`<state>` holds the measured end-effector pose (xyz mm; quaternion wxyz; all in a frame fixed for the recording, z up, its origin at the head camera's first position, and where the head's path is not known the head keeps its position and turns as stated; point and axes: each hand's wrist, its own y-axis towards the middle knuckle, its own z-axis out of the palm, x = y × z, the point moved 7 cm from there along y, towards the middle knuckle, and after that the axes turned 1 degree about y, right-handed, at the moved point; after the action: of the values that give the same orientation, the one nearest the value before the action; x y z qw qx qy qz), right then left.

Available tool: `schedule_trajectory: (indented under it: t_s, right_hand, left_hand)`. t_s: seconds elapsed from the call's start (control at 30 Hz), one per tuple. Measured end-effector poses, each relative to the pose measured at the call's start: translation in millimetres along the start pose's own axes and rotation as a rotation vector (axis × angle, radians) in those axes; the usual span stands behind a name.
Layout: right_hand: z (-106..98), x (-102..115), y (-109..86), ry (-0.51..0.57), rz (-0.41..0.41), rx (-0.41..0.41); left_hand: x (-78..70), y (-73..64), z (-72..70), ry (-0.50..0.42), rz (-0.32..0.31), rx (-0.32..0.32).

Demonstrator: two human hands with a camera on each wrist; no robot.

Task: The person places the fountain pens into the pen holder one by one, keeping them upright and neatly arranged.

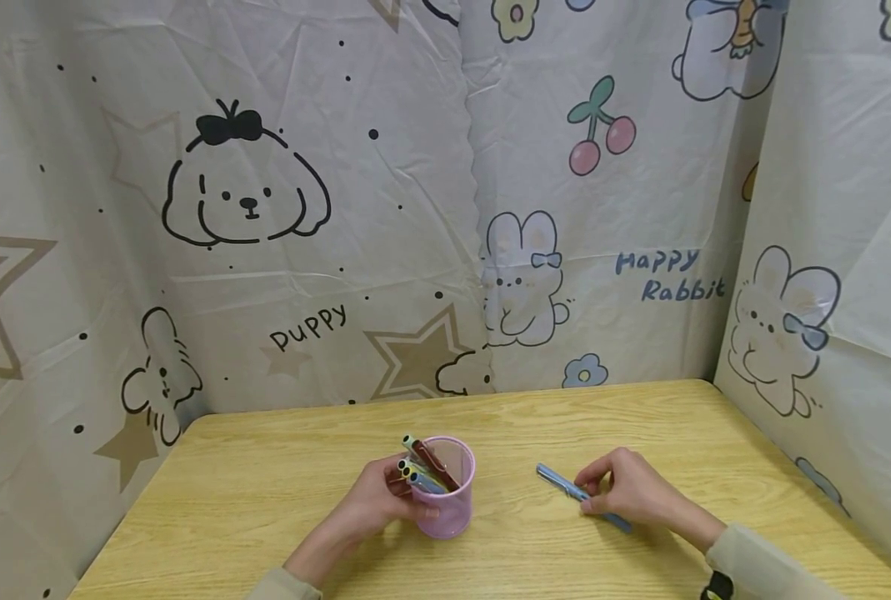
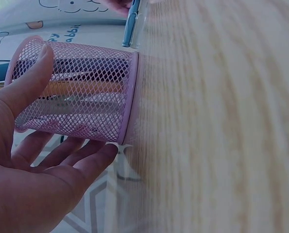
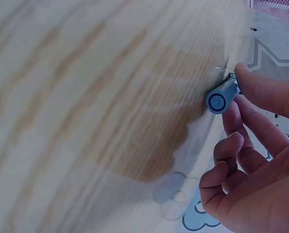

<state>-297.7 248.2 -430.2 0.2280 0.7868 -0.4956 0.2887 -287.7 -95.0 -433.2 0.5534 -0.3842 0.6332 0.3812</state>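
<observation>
A pink mesh pen cup [image 1: 445, 518] stands upright on the wooden table, several pens leaning inside it, one of them dark red [image 1: 432, 460]. My left hand [image 1: 373, 502] holds the cup from its left side. In the left wrist view, the thumb lies along one side of the mesh [image 2: 86, 87] and the fingers curve along the other. To the right of the cup a light blue pen [image 1: 553, 477] lies slantwise on the tabletop. My right hand [image 1: 628, 492] pinches this pen near its middle between thumb and fingers; the right wrist view shows its round end [image 3: 217, 102] toward the camera.
The light wooden table [image 1: 287, 450] is bordered by a white curtain [image 1: 400, 275] printed with cartoon animals, stars and flowers at the back and both sides. A dark band [image 1: 718, 585] shows at my right wrist.
</observation>
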Motion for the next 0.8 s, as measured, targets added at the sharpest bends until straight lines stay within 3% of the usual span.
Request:
schedule_trajectory:
  t_s: [0.5,0.8]
  right_hand:
    - [1.2,-1.9,-0.3,0.007,0.003,0.018]
    - [1.1,-2.1,0.8,-0.003,0.007,0.008]
  left_hand:
    - [-2.5,-2.5,-3.8,-0.013,0.022,-0.021]
    - [-1.8,-1.8,-7.4,-0.022,0.008,0.000]
